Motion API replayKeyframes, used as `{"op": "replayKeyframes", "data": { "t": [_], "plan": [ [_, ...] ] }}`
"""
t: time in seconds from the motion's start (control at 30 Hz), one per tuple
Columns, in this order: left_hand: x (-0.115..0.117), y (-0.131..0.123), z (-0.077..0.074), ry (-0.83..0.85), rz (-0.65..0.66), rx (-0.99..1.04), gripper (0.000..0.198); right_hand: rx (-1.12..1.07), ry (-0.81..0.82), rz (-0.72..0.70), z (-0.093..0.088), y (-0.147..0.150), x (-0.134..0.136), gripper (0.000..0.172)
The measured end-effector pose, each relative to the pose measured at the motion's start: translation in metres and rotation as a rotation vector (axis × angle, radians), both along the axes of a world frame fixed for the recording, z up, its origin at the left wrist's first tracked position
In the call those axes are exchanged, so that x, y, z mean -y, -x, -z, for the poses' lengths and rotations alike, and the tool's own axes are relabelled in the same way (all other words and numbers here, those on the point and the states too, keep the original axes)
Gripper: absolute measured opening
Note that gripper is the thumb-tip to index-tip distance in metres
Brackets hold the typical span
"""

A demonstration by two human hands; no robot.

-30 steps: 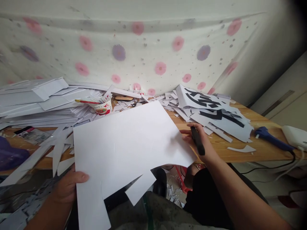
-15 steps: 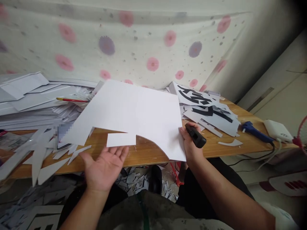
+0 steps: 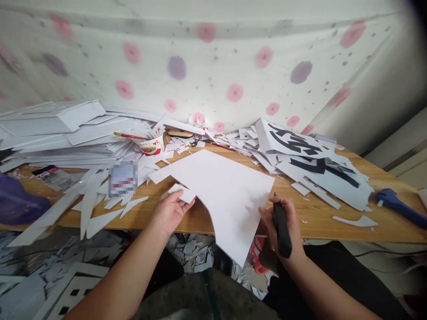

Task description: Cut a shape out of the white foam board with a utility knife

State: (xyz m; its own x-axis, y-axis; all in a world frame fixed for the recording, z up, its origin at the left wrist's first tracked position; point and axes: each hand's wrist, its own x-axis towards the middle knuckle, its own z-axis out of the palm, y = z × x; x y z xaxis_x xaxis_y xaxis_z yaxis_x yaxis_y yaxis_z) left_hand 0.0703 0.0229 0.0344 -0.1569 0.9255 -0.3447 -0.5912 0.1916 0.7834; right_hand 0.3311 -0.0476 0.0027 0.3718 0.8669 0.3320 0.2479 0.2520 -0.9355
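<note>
A small rectangular piece of white board (image 3: 183, 194) is pinched between the thumb and fingers of my left hand (image 3: 168, 213), close to the notched edge of a larger white board (image 3: 230, 195). That board lies on the wooden table, with its near corner jutting past the front edge. One side of it is cut in a concave curve. My right hand (image 3: 293, 224) is closed around a black utility knife (image 3: 282, 231), its tip pointing away from me. The fingers are beside the board's right edge; whether they touch it I cannot tell.
Stacked white boards (image 3: 66, 142) fill the left. Near them stand a paper cup (image 3: 151, 146) with a brush and a pixelated item (image 3: 122, 178). Sheets with black characters (image 3: 300, 146) and a blue glue gun (image 3: 396, 205) lie right. Scraps (image 3: 191, 253) litter the floor.
The large board has turned and dropped toward me, its near corner now past the table edge. My left hand has closed on the small piece. My right hand has moved off the board's edge.
</note>
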Motion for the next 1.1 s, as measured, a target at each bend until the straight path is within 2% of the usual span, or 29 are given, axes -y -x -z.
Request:
{"op": "replayKeyframes", "data": {
  "t": [0.13,0.2,0.3,0.4,0.47,0.53,0.6,0.67,0.73,0.83,0.9,1.0,1.1],
  "plan": [
    [-0.018,0.011,-0.002,0.012,0.139,-0.049,0.021,0.207,-0.088,0.108,-0.003,-0.023,-0.003,0.031],
    [-0.025,0.015,-0.001,0.021,0.216,-0.077,0.021,0.25,-0.166,0.091,-0.003,-0.026,-0.005,0.031],
    [-0.03,0.019,0.0,0.029,0.31,-0.132,0.019,0.413,-0.145,-0.128,-0.001,-0.025,-0.008,0.035],
    [-0.032,0.028,-0.004,0.024,0.392,-0.208,0.025,0.71,-0.061,-0.437,-0.001,-0.024,-0.011,0.054],
    [-0.032,0.038,-0.007,0.038,0.491,-0.449,0.043,0.89,-0.095,-0.53,-0.002,-0.024,-0.014,0.061],
    [-0.029,0.048,-0.01,0.044,0.552,-0.862,0.058,1.001,-0.13,-0.535,-0.001,-0.024,-0.017,0.057],
    [-0.022,0.054,-0.01,-0.049,0.475,-1.252,0.052,1.046,-0.12,-0.517,-0.001,-0.024,-0.021,0.055],
    [-0.009,0.054,-0.007,-0.273,0.322,-1.433,0.032,1.052,-0.075,-0.519,-0.001,-0.023,-0.023,0.056],
    [0.007,0.049,-0.002,-0.514,0.264,-1.394,0.02,1.047,-0.025,-0.522,-0.003,-0.021,-0.026,0.06],
    [0.027,0.039,0.006,-0.724,0.427,-1.315,0.028,1.02,0.018,-0.524,-0.005,-0.014,-0.03,0.065],
    [0.032,0.037,0.01,-0.755,0.505,-1.325,0.041,0.998,0.033,-0.516,-0.006,-0.009,-0.034,0.064],
    [0.032,0.038,0.016,-0.725,0.542,-1.379,0.06,0.986,0.05,-0.486,-0.007,-0.003,-0.041,0.066],
    [0.032,0.037,0.022,-0.729,0.583,-1.446,0.066,1.017,0.036,-0.481,-0.008,-0.002,-0.048,0.071]
  ]
}}
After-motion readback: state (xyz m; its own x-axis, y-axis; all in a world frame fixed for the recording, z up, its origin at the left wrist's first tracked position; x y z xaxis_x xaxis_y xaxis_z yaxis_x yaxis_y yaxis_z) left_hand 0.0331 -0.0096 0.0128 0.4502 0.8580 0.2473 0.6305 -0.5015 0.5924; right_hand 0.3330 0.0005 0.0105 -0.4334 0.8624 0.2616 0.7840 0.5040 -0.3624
